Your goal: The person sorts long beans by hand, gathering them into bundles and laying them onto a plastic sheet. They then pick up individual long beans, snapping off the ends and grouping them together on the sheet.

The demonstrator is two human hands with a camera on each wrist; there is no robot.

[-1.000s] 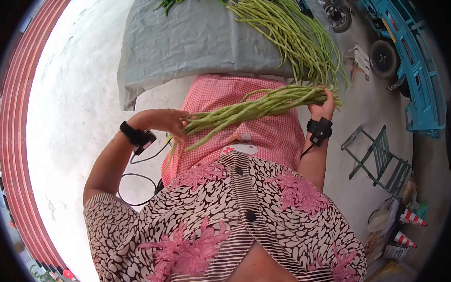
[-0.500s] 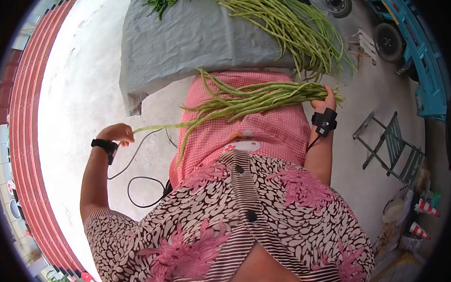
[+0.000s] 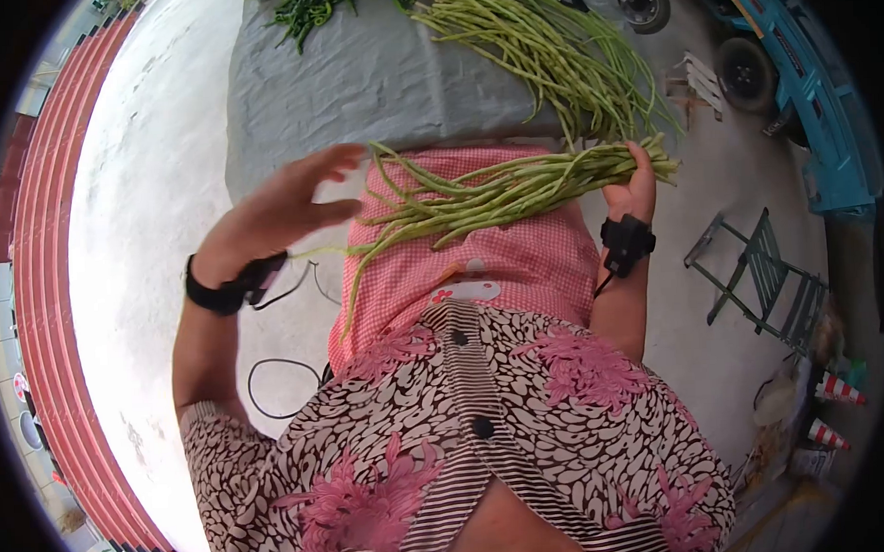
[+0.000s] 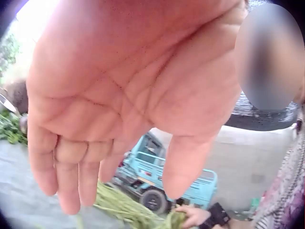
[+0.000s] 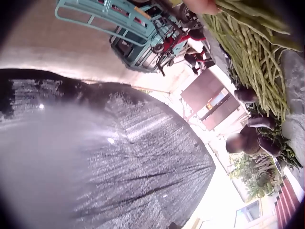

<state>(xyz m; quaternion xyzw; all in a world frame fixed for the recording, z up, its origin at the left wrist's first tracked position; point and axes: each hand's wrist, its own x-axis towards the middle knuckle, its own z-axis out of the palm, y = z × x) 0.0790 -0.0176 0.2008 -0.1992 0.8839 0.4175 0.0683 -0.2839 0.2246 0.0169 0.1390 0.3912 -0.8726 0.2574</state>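
Gathered at one end by my right hand, a bunch of long green beans lies across a pink checked apron, its loose ends fanned toward the left. My left hand is beside those ends, thumb and fingers apart, holding nothing. The left wrist view shows this hand's palm with straight fingers, and the right hand small below. Only a bit of the right hand shows in the right wrist view, against beans at the top edge.
Beyond the apron, a grey sheet bears more long beans and green peppers. At the right are a green folding stool, a blue vehicle and striped cones. A black cable loops at the left.
My left hand first draws one bean out to the left, then lets go of it and comes back up and right with fingers spread. My right hand keeps its hold on the bunch.
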